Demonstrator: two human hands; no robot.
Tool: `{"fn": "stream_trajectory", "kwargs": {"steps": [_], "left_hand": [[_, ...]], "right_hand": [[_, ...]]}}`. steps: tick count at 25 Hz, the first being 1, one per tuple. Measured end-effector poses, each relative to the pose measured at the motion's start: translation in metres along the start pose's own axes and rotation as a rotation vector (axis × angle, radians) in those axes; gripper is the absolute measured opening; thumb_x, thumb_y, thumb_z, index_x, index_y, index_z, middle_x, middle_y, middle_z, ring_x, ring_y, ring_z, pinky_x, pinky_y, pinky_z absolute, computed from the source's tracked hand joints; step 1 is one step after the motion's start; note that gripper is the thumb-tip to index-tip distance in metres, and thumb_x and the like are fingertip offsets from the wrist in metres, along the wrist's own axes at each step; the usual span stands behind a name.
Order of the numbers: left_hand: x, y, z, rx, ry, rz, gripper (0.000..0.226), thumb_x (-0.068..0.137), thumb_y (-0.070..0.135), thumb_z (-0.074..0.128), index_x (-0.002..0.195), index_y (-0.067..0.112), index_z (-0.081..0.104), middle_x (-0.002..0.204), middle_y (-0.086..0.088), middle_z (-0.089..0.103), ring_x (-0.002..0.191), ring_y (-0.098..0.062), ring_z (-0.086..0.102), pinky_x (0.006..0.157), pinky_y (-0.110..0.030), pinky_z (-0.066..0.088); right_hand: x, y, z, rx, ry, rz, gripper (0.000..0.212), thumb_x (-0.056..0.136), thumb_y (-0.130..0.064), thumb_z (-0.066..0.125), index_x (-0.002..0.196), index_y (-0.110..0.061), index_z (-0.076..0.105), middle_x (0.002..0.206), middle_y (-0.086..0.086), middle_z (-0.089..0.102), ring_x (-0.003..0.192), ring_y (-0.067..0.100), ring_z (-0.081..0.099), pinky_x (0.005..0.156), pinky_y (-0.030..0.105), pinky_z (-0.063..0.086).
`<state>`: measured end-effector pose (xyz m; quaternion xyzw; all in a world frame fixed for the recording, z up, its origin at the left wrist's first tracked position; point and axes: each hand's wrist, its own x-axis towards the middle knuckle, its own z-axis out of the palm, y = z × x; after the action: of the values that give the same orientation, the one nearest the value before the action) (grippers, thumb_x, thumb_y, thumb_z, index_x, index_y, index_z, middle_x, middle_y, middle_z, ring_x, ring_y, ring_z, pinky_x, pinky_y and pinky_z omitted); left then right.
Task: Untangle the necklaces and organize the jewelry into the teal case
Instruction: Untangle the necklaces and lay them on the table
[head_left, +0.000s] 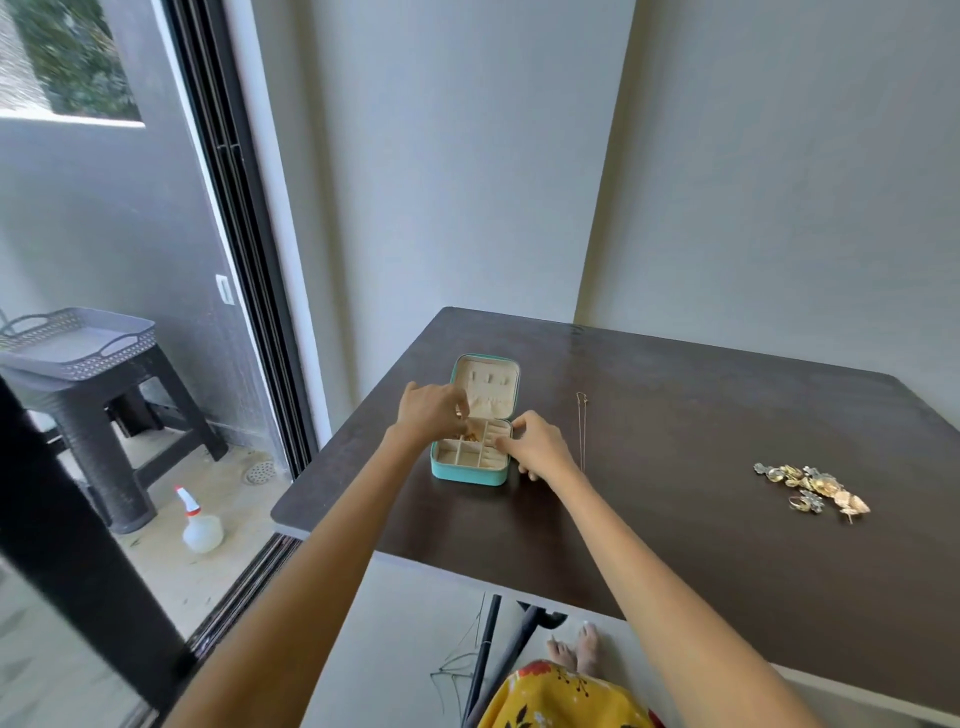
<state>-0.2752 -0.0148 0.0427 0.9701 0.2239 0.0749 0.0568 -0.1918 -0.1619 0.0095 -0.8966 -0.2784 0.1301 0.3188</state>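
Note:
The teal case lies open on the dark table, its cream lid folded back and its cream compartments facing up. My left hand hovers over the case's left rear compartment, fingers curled down onto a small gold piece there. My right hand grips the case's right edge, fingertips over the right compartments. A thin gold necklace lies straight on the table just right of my right hand. A heap of gold and silver jewelry sits far to the right.
The dark table stands against a white wall, its left edge by a sliding glass door. Outside are a grey basket on a black stool and a spray bottle. My feet and yellow clothing show below the table's front edge.

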Motion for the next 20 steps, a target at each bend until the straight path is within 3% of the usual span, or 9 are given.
{"fn": "stream_trajectory", "kwargs": {"steps": [4,8,13,15,17,20], "left_hand": [[0.002,0.005,0.005,0.030,0.105,-0.007,0.011,0.083,0.029,0.062,0.090,0.028,0.071,0.092,0.004,0.073,0.086,-0.016,0.065,0.085,-0.029,0.029],[0.003,0.009,-0.001,0.073,0.185,0.039,0.019,0.087,0.026,0.055,0.091,0.026,0.073,0.091,0.002,0.073,0.081,-0.018,0.065,0.082,-0.029,0.028],[0.003,0.005,-0.034,-0.305,0.134,0.012,0.015,0.088,0.024,0.058,0.090,0.014,0.069,0.097,0.002,0.070,0.087,-0.019,0.061,0.087,-0.035,0.038],[0.000,0.006,-0.052,-0.625,0.055,0.039,0.009,0.089,0.016,0.059,0.083,0.011,0.064,0.091,-0.005,0.070,0.079,-0.016,0.059,0.078,-0.030,0.046],[-0.005,0.013,-0.070,-0.902,0.006,0.087,0.008,0.090,0.009,0.058,0.082,0.010,0.060,0.081,-0.008,0.068,0.068,-0.012,0.058,0.065,-0.017,0.048],[-0.012,0.028,-0.086,-1.020,0.019,0.157,0.008,0.092,0.008,0.056,0.090,0.001,0.059,0.073,-0.007,0.063,0.059,-0.007,0.057,0.057,-0.012,0.045]], "right_hand": [[0.001,0.001,0.001,0.030,0.007,-0.012,0.030,0.081,-0.040,0.067,0.097,-0.020,0.051,0.079,0.001,0.065,0.047,0.014,0.055,0.049,0.029,0.044],[0.000,0.002,0.000,0.024,0.002,-0.009,0.031,0.082,-0.041,0.066,0.099,-0.020,0.052,0.076,0.000,0.063,0.045,0.014,0.055,0.049,0.028,0.043],[-0.003,-0.003,-0.009,0.168,0.035,-0.073,0.036,0.087,-0.042,0.062,0.110,-0.017,0.051,0.093,0.002,0.062,0.076,0.019,0.055,0.069,0.038,0.047],[-0.005,-0.012,-0.022,0.328,0.073,-0.150,0.034,0.089,-0.035,0.060,0.115,-0.014,0.053,0.099,0.006,0.062,0.078,0.017,0.053,0.067,0.032,0.047],[-0.010,-0.026,-0.040,0.476,0.069,-0.270,0.027,0.089,-0.027,0.062,0.114,-0.018,0.057,0.104,0.004,0.058,0.076,0.013,0.052,0.060,0.022,0.045],[-0.018,-0.046,-0.068,0.533,0.032,-0.374,0.021,0.088,-0.028,0.064,0.108,-0.021,0.063,0.107,-0.002,0.055,0.084,0.008,0.054,0.064,0.016,0.047]]}}
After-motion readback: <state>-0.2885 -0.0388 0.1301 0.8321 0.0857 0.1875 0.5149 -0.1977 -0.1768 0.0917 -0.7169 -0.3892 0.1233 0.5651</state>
